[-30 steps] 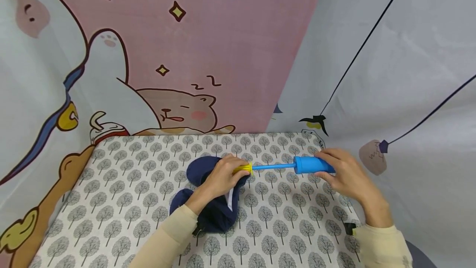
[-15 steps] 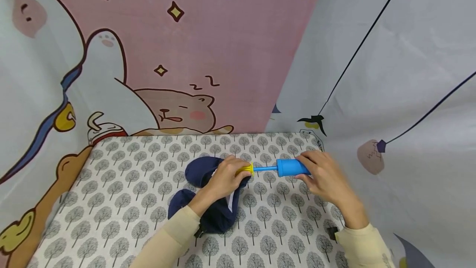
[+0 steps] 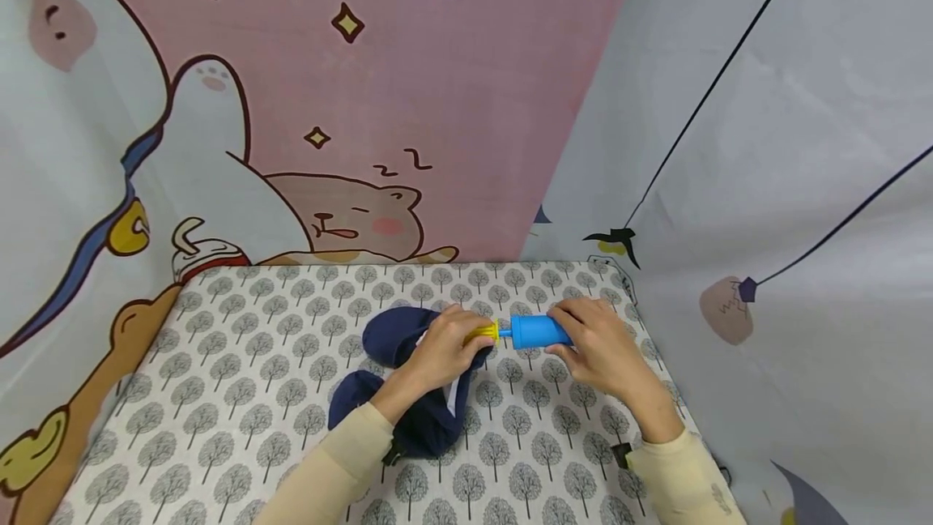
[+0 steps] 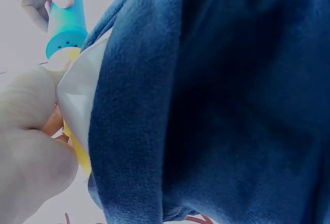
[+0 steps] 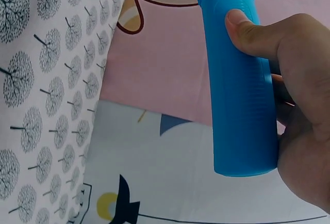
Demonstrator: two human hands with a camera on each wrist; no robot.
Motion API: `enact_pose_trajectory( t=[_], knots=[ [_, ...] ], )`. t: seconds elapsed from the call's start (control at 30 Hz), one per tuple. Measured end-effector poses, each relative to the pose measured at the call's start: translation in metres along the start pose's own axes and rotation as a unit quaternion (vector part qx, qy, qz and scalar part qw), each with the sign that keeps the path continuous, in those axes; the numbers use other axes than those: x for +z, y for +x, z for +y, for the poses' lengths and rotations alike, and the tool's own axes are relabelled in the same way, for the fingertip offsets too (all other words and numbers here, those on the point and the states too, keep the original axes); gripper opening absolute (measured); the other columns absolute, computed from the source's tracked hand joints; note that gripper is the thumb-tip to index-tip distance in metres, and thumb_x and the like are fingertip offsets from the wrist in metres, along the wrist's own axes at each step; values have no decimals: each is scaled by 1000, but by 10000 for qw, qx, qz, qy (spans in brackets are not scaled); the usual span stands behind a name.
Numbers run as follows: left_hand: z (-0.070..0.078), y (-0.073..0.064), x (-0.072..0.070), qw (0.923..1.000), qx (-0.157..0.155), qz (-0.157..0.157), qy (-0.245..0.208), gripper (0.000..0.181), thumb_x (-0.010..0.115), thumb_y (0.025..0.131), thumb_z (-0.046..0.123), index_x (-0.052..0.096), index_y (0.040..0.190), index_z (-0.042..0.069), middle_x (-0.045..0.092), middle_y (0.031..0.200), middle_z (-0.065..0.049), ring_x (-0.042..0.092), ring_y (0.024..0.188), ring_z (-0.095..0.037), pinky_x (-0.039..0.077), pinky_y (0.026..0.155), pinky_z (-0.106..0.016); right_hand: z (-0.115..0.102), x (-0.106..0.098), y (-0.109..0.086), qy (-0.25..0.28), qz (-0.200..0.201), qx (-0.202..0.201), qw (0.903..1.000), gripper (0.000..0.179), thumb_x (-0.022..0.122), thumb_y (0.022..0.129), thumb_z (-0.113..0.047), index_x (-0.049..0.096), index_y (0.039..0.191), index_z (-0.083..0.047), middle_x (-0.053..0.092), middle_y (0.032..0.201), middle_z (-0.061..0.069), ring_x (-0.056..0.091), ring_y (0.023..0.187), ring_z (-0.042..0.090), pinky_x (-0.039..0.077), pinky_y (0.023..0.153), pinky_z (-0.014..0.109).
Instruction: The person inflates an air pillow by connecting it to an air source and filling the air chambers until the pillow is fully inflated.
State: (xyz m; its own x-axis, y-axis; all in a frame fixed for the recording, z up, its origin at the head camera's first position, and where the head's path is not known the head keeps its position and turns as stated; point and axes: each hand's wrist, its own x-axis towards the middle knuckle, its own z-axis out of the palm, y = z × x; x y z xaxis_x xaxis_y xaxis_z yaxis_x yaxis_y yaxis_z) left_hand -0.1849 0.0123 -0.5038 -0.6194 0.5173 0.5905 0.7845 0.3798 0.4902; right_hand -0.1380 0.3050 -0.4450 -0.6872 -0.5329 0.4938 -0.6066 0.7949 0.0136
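Observation:
A hand pump with a blue barrel and a yellow end lies level between both hands. My right hand grips the barrel, thumb along its side in the right wrist view. The yellow end is held by my left hand, right at the edge of a navy neck pillow. Only a short piece of the thin blue rod shows. In the left wrist view, a white flap sticks out of the pillow's opening beside the yellow part. Whether the pump joins a valve there is hidden.
A table covered in tree-print cloth lies under the hands. Cartoon-printed curtains enclose it at the back and both sides. A small black piece shows at the right cuff.
My right hand has pushed the blue barrel leftward toward the yellow end, so the long exposed rod has shrunk to a stub. The left hand and pillow stay in place.

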Motion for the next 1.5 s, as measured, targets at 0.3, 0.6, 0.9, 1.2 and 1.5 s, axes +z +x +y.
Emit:
enact_pose_trajectory(
  t=[0.3,0.6,0.9,1.2,1.5],
  knots=[
    [7,1,-5,9992,-229,-285,186,22,85,101,15,85,121,4,87,113,-10,76,99,-24,62,100,-43,1,9,2,121,-50,-38,9999,61,106,78,-24,79,126,3,80,123,19,75,113,39,61,102,60],
    [7,4,-8,9978,-394,-445,277,20,83,104,18,86,120,7,88,114,-7,76,99,-22,61,96,-39,28,-5,-21,242,97,167,9995,65,76,103,-55,78,129,4,79,127,24,75,115,46,60,102,68],
    [6,3,-7,9969,-470,-524,352,22,83,104,20,86,121,8,88,113,-7,76,100,-22,62,97,-39,51,-22,-43,400,145,475,9980,63,79,103,-51,77,133,3,78,131,25,74,119,50,58,102,69],
    [5,0,-11,9967,-482,-492,428,21,83,104,19,86,121,8,88,112,-6,72,94,-21,61,91,-36,69,-37,-54,475,72,780,9958,67,104,71,-6,77,132,2,78,130,24,72,117,48,56,98,67],
    [7,2,-10,9974,-355,-490,390,19,81,105,18,86,120,7,88,111,-6,79,96,-19,59,97,-38,60,-37,-47,476,72,417,9980,63,104,74,-14,78,129,4,79,125,24,74,113,47,59,96,67]
  ],
)
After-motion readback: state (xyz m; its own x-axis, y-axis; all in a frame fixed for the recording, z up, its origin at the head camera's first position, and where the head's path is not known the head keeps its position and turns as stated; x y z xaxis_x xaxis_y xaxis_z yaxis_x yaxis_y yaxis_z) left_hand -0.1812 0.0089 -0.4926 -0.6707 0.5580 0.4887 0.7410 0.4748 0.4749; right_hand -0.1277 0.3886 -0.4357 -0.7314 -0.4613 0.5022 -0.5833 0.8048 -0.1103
